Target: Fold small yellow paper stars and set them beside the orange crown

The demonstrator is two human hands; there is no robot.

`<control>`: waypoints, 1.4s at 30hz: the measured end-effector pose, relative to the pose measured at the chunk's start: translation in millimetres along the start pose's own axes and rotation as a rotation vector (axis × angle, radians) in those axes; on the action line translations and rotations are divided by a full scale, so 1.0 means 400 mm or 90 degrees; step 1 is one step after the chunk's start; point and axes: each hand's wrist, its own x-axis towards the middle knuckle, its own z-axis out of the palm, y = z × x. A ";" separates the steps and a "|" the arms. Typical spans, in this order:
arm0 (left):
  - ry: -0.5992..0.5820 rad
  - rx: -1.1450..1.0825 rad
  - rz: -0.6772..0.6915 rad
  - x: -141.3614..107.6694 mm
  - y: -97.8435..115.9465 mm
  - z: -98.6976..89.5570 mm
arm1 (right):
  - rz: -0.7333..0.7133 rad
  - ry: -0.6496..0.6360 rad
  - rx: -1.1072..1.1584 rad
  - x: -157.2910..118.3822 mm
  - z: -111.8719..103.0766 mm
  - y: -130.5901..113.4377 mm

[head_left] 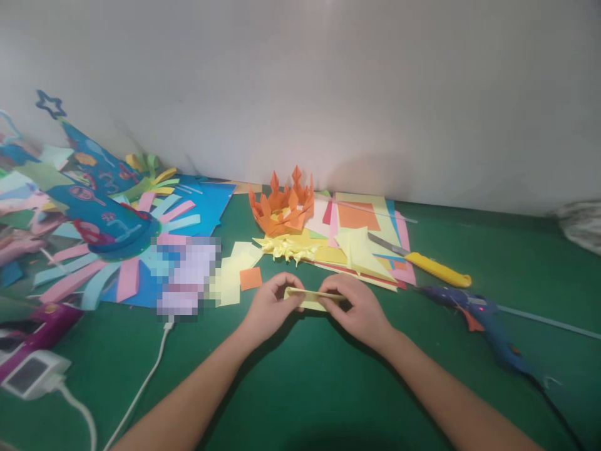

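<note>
Crown [282,210] beyond folded yellow paper [312,302]

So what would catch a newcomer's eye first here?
Probably the orange paper crown, upright near the wall behind the hands. Next, at left, the decorated blue cone hats amid pink and light-blue strips. Front and centre, both hands pinch a pale yellow paper.

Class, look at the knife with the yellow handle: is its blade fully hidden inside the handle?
No, the grey blade sticks out of the yellow handle, pointing toward the back wall.
</note>
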 end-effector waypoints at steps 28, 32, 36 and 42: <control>-0.012 0.440 0.204 -0.018 0.002 0.008 | 0.071 0.025 0.122 0.003 -0.002 0.002; -0.036 0.466 0.216 -0.024 0.004 0.016 | 0.016 -0.014 0.111 0.003 -0.004 -0.003; -0.027 0.442 0.222 -0.023 0.003 0.017 | 0.024 -0.027 0.118 0.000 -0.001 -0.005; 0.064 0.393 0.175 -0.016 -0.001 0.014 | 0.182 0.046 0.304 0.004 0.009 0.009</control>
